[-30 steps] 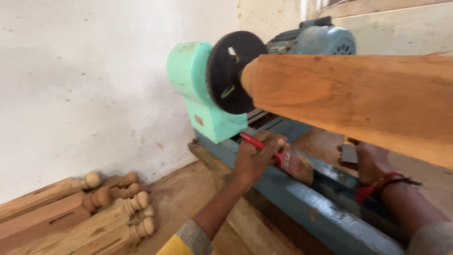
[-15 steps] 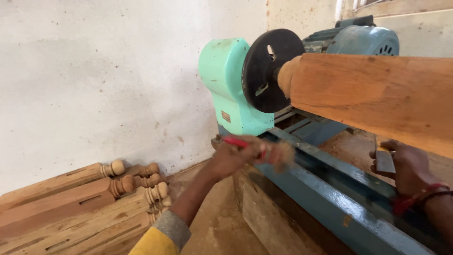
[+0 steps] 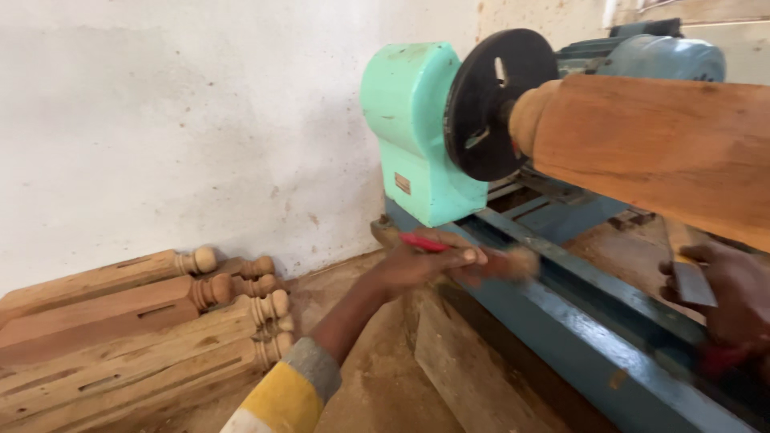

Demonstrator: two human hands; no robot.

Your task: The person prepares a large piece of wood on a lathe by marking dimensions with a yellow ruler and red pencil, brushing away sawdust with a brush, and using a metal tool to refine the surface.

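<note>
Whitewashed, scuffed wall behind everything, with a dusty wooden floor below it. Compared with half a second ago the view has swung right and closer, so the mint-green lathe headstock (image 3: 417, 128) and its black round faceplate (image 3: 489, 100) sit more central now, and the left hand (image 3: 421, 265) has slid further along the blue steel lathe bed (image 3: 577, 321).

That left hand is closed around a red-handled paintbrush (image 3: 473, 256), bristles blurred and right on the bed rail just past the fingertips. The right hand (image 3: 734, 293) is curled around a flat grey metal tool (image 3: 690, 277), low down under the big reddish-brown turned wood blank (image 3: 658, 148) mounted on the faceplate above both hands.

Well off to the left of the left hand, a stack of square wooden posts with turned knob ends (image 3: 144, 321) lies on the floor against the wall. No containers anywhere that I can see.
</note>
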